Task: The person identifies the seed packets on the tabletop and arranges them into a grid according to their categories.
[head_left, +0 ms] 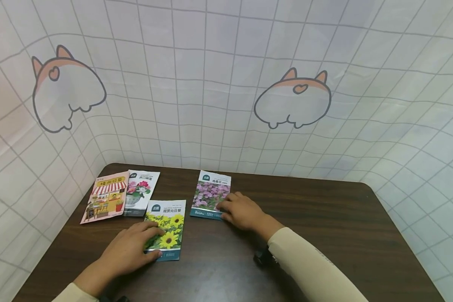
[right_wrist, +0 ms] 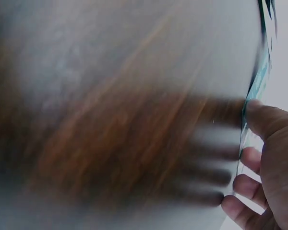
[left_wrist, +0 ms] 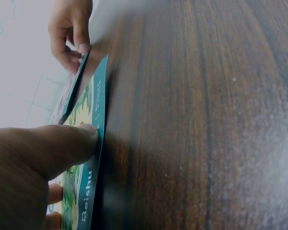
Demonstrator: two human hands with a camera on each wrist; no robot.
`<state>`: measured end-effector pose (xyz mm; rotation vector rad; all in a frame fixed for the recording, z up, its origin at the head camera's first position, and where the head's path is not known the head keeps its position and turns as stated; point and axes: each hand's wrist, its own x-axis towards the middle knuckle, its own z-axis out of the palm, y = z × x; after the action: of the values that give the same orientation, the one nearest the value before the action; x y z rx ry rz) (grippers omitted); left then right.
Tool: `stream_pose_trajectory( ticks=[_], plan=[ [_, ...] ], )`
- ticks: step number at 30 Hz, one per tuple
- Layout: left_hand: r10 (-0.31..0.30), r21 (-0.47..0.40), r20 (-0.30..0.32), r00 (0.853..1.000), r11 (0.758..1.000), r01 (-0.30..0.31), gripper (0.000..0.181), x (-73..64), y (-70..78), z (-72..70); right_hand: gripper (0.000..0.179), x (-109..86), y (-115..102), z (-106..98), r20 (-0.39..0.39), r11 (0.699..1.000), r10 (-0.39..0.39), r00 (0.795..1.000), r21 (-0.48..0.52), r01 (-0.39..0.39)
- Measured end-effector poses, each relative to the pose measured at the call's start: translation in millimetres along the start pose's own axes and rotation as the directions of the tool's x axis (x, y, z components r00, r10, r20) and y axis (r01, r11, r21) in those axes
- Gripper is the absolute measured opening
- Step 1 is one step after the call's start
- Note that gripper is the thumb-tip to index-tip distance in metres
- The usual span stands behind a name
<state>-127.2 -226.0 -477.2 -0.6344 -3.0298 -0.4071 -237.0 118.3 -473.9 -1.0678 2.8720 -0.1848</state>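
Note:
A seed packet with yellow sunflowers point(head_left: 168, 239) lies face up on the dark wooden table point(head_left: 305, 209). My left hand point(head_left: 130, 247) rests on its left part, the thumb on the teal lower band, as the left wrist view also shows. Farther back, a packet with pink-purple flowers point(head_left: 210, 195) lies to the right of it. My right hand point(head_left: 243, 211) touches that packet's lower right edge with thumb and fingertips, loosely bent and spread. In the right wrist view the thumb point(right_wrist: 259, 117) meets the packet's teal edge.
At the back left, a pink packet with a striped-awning shop drawing point(head_left: 107, 197) partly overlaps a white packet with pink flowers in a bowl point(head_left: 139, 193). A white gridded curtain point(head_left: 196, 105) with cartoon animal prints surrounds the table's back and sides.

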Motion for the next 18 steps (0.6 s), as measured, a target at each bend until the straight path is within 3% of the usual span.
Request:
stream_pose_trajectory(
  ticks=[6,13,18],
  plan=[
    [0.003,-0.001,-0.001,1.000,1.000,-0.003,0.047,-0.2,0.7,-1.1,0.036,-0.9,6,-2,0.007,0.999,-0.013,1.000,0.048,0.013],
    [0.014,-0.002,-0.007,1.000,1.000,-0.014,0.048,-0.7,1.7,-1.3,0.055,-8.2,10,-11,0.125,0.997,-0.043,0.991,0.072,0.035],
    [0.007,0.006,-0.007,1.000,1.000,-0.007,0.048,-0.9,2.1,-0.9,0.055,-21.1,15,-13,0.140,0.997,-0.067,0.988,0.053,0.060]
  ],
)
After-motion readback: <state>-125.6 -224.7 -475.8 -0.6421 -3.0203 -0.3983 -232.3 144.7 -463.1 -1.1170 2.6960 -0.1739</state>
